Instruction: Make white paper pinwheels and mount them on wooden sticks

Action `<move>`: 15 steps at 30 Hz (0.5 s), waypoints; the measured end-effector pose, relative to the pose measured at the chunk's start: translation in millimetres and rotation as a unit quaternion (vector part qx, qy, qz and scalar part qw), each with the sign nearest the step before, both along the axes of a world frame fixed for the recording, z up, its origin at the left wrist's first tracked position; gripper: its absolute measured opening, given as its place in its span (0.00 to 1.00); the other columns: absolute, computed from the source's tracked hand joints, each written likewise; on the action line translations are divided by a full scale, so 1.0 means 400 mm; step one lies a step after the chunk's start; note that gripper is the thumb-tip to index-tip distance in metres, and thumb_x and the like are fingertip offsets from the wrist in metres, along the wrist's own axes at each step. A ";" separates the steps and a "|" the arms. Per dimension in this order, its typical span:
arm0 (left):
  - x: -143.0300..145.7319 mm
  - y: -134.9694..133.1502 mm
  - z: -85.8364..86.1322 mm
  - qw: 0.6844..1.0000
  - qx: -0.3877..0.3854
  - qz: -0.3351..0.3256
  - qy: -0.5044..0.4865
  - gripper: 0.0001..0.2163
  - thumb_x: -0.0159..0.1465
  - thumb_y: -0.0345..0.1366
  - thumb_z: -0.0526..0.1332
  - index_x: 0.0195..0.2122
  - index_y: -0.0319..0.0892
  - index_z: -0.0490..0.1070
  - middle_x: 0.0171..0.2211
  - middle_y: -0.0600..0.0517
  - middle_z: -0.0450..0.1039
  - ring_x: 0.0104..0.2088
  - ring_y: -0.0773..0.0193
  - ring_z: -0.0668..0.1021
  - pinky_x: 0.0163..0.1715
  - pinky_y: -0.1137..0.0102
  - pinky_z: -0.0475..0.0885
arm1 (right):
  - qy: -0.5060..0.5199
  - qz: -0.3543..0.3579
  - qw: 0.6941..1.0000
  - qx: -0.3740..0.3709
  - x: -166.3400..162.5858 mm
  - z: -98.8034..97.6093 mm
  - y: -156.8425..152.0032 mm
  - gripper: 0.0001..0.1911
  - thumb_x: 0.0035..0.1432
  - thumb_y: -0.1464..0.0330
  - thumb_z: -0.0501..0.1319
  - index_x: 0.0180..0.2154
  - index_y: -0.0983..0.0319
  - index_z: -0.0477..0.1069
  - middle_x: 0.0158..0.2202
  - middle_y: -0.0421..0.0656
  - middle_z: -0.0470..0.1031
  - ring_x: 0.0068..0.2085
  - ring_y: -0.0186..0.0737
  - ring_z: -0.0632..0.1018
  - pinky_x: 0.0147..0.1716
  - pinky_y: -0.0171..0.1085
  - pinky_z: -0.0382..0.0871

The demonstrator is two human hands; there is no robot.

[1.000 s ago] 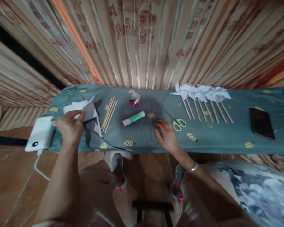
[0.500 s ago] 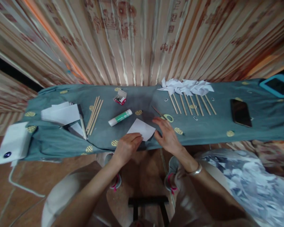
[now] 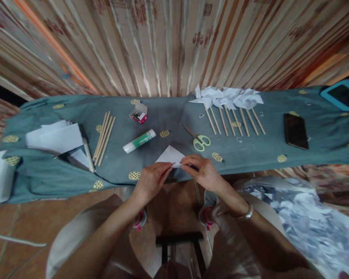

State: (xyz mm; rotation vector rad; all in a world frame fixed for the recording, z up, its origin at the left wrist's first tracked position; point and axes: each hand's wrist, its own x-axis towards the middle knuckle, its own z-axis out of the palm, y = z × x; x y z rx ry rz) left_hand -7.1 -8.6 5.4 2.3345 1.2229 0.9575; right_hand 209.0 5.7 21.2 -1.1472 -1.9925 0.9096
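Observation:
A white sheet of paper [image 3: 170, 154] lies at the front of the cloth-covered table, one corner pointing away from me. My left hand [image 3: 152, 180] pinches its near left edge. With closed fingertips my right hand [image 3: 202, 170] grips its near right edge, a silver bangle on that wrist. Beyond the right hand rest scissors [image 3: 198, 139] with yellow-green handles. A glue stick [image 3: 139, 141] with a green label lies past the left hand. Behind it stands a small open red-and-white box [image 3: 139, 113] of shiny metal bits.
Several paper pinwheels on sticks [image 3: 229, 99] lie at the back right. Loose wooden sticks [image 3: 104, 137] and white paper sheets [image 3: 55, 137] are at left. A phone [image 3: 296, 131] and a blue-framed device [image 3: 343, 95] lie far right. A bag of paper scraps [image 3: 305, 217] sits below the table.
My right hand has moved left onto the paper and now pinches it. The near part of the sheet appears folded up. The view has shifted slightly, and the scissors show fully.

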 end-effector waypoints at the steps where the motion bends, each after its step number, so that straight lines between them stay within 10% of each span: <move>1: -0.001 0.003 0.002 1.000 -0.017 0.007 -0.008 0.12 0.71 0.37 0.54 0.43 0.39 0.76 0.37 0.47 0.82 0.36 0.61 0.84 0.38 0.69 0.79 | 0.011 -0.011 1.000 -0.008 -0.005 -0.006 0.006 0.06 0.63 0.68 0.61 0.34 0.59 0.76 0.35 0.43 0.81 0.39 0.40 0.80 0.42 0.39 0.73; 15: -0.050 0.012 0.001 0.998 -0.045 0.034 0.009 0.11 0.68 0.38 0.59 0.48 0.39 0.74 0.38 0.46 0.79 0.38 0.57 0.79 0.40 0.62 0.76 | 0.035 -0.121 0.992 0.018 -0.057 -0.081 0.071 0.04 0.57 0.70 0.65 0.30 0.58 0.77 0.39 0.44 0.81 0.43 0.42 0.80 0.47 0.41 0.72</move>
